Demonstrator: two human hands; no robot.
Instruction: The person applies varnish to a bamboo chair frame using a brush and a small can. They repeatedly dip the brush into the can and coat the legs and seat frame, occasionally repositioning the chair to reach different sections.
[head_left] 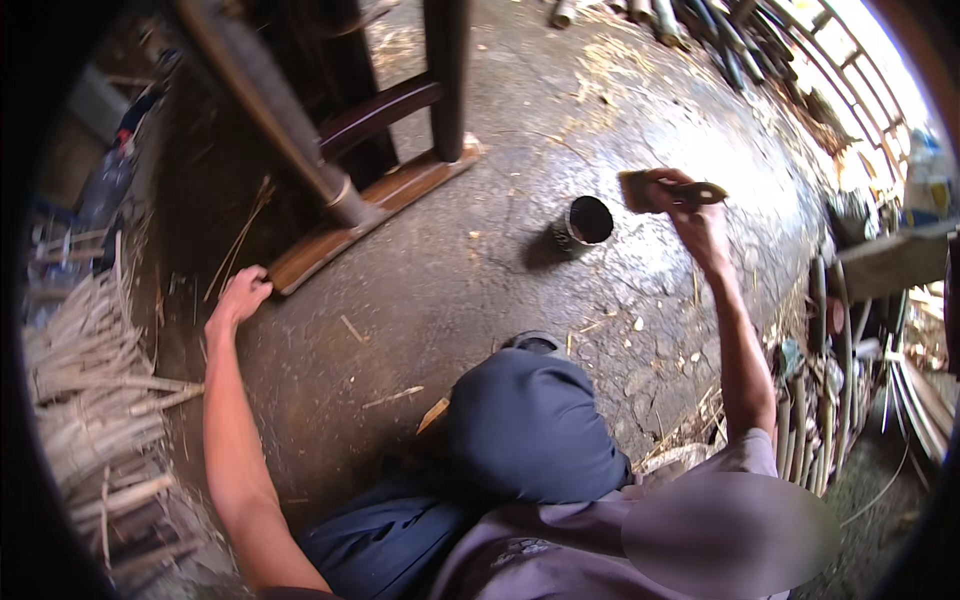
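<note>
A wide flat paintbrush (637, 192) is gripped in my right hand (690, 205), its bristle end pointing left and its handle end sticking out to the right. Just left of the brush, apart from it, a dark round can (590, 221) stands on the floor with its top uncovered; its contents are too dark to make out. My left hand (242, 296) reaches out to the left, fingers closed on the near end of a brown wooden rail (320, 250). This rail forms the foot of a dark wooden piece of furniture with round posts (330, 185).
Split bamboo strips (80, 370) are heaped along the left side. Bamboo poles (715, 45) lie at the back right, and more sticks (820, 420) stand at the right. Straw bits (610, 65) are scattered on the cracked floor (500, 260). My bent knee (535, 425) is in front.
</note>
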